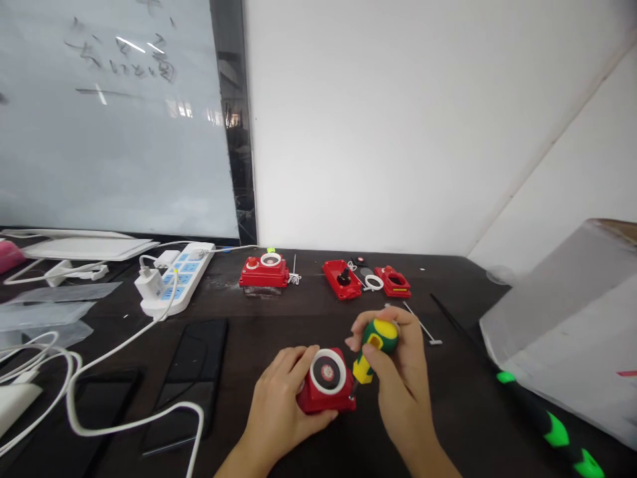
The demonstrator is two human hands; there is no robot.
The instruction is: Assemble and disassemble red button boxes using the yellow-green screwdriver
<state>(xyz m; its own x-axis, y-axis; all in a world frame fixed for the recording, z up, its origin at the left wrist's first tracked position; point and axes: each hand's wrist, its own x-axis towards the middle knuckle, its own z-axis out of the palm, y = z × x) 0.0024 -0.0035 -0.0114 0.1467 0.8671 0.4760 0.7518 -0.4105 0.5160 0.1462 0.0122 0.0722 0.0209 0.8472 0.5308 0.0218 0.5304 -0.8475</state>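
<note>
A dark table (308, 312) fills the lower view, with a whiteboard (109, 119) at ten o'clock and a grey bin (562, 318) at three o'clock. A white power strip (179, 275) sits at nine o'clock from the table's middle, and its cable (99, 358) loops toward seven o'clock past two dark slabs (192, 362). A green-and-black tool (547, 425) lies at five o'clock.

At six o'clock, near the person, the left hand (279, 405) wraps the left side of a red box (326, 395), fingers closed on it and thumb up by its white ring (328, 373). The box rests on the table. The right hand (403, 372), at three o'clock from the box, is closed around the green-and-yellow handle of a screwdriver (373, 348).

The screwdriver's long axis is tilted: the handle is up at one o'clock, and the shaft runs down toward seven o'clock. The tip meets the box's right edge; the exact contact is too small to make out. The right hand is nearer the tool, the left nearer the box.

At twelve o'clock from the box stand a second box (263, 271) and two open halves (342, 279), with a thin tie (421, 325) at two o'clock.
</note>
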